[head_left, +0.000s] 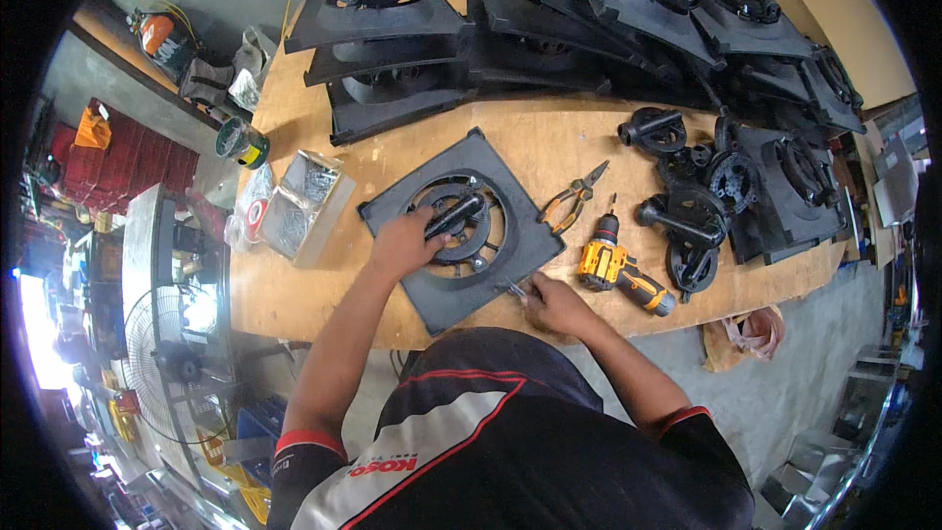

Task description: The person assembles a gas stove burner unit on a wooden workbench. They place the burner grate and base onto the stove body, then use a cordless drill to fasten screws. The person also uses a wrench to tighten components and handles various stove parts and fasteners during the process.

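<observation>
A black square metal plate [442, 302] with a round opening lies turned on the wooden table in front of me. In its opening sits a black ring burner [459, 247] with a short tube across it. My left hand [404, 245] rests on the burner, its fingers closed round the tube. At the plate's near right edge, my right hand [557, 306] pinches small, thin, shiny metal pieces that look like screws; their exact kind is too small to tell. Orange-handled pliers [567, 204] lie just right of the plate. Beside them is a yellow and black cordless drill [606, 263] with a bit fitted.
A box [329, 221] of small metal hardware stands left of the plate, near a tin can [241, 143]. Stacked black plates [392, 25] line the far side. Several loose burners [692, 216] are heaped at right. A fan [177, 361] stands off the table's left end.
</observation>
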A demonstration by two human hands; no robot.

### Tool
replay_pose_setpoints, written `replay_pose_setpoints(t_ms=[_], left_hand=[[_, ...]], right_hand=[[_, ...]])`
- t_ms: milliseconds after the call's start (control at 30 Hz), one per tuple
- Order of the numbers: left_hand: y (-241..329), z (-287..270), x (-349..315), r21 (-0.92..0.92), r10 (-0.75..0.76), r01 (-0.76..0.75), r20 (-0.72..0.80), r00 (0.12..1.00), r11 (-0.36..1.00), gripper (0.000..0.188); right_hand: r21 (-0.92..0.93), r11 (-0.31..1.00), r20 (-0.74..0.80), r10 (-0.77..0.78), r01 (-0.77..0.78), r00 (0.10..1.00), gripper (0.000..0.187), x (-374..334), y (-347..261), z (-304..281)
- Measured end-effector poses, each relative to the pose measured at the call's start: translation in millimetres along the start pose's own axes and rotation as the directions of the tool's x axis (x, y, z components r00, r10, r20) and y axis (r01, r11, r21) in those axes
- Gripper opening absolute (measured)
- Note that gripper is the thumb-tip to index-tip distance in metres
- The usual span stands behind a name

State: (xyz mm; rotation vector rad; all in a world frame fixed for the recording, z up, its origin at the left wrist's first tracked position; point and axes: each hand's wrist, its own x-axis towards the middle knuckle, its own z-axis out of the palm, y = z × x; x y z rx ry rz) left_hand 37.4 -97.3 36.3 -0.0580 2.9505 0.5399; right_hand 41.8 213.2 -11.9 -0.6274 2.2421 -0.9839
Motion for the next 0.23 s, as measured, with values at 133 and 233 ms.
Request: replay_pose_setpoints(t_ms=[133, 233], left_hand=[[-4, -1, 1, -0.042, 0.009, -0.008, 0.022, 1.000, 0.999, 0.046], [-15, 1, -3, -0.073, 0.038, -0.036, 0.019, 0.999, 0.997, 0.050]], right_hand=[[0.140, 0.989, -0.009, -0.044, 0.045, 0.999, 0.027, 32, -1, 0], [0.026, 1.000, 0.032, -0.011, 0.010, 0.999, 0.028, 44, -19, -10]])
